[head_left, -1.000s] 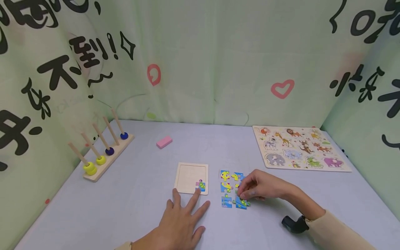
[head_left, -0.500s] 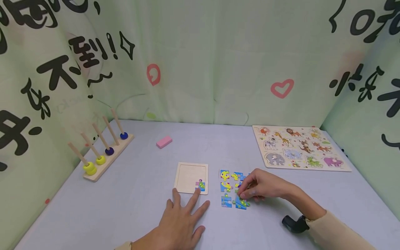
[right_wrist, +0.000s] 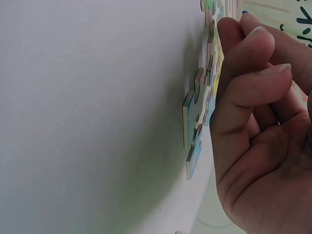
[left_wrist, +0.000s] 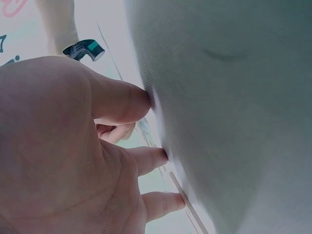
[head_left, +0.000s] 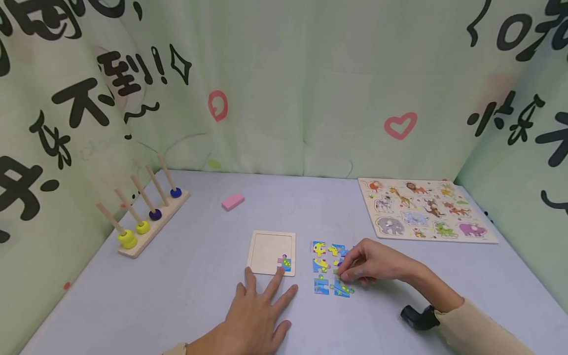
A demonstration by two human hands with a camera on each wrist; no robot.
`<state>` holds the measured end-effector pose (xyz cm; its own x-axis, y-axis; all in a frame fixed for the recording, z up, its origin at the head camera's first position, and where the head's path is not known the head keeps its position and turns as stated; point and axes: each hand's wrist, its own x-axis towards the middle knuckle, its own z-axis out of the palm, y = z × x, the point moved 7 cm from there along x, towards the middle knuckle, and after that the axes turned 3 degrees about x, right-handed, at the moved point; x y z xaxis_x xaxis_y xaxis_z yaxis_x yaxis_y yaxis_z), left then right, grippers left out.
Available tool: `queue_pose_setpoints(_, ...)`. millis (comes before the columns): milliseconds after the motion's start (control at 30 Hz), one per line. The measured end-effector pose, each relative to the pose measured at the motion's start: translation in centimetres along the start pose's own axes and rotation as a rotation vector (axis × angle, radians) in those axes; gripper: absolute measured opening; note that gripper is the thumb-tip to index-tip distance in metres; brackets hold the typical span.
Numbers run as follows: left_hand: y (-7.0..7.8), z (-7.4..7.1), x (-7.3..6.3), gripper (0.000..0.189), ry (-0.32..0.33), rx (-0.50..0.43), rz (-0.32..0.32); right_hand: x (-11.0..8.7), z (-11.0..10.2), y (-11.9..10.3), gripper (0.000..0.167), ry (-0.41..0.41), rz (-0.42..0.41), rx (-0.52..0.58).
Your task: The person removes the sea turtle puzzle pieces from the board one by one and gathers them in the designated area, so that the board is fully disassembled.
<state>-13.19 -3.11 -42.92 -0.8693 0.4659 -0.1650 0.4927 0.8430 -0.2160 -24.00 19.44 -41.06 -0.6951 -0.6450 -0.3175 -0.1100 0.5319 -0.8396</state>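
My left hand (head_left: 257,315) lies spread on the table, its fingertips at the near edge of a square wooden puzzle tray (head_left: 270,231). One puzzle piece (head_left: 286,265), green and purple on blue, sits in the tray's lower right corner. In the left wrist view two fingertips (left_wrist: 170,200) reach the tray's rim. My right hand (head_left: 377,261) is bent over a group of loose puzzle pieces (head_left: 320,266), covering part of them. Its thumb and finger come together at a blue and green puzzle piece (head_left: 342,289); I cannot tell whether they pinch one.
A peg stacker (head_left: 155,222) with yellow and blue beads stands at the left. A pink block (head_left: 232,201) lies farther back. An animal puzzle board (head_left: 426,212) rests at the back right. Printed curtains (head_left: 301,88) enclose the table.
The right hand's fingertips have shifted very slightly up over the loose pieces. The left hand and the tray have stayed still.
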Motion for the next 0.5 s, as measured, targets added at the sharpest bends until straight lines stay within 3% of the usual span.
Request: queue_pose_setpoints(500,0.0,0.0,0.0,0.068,-0.008,-0.008,-0.008,2.4,0.2,-1.3,0.013,0.023,-0.011,-0.018)
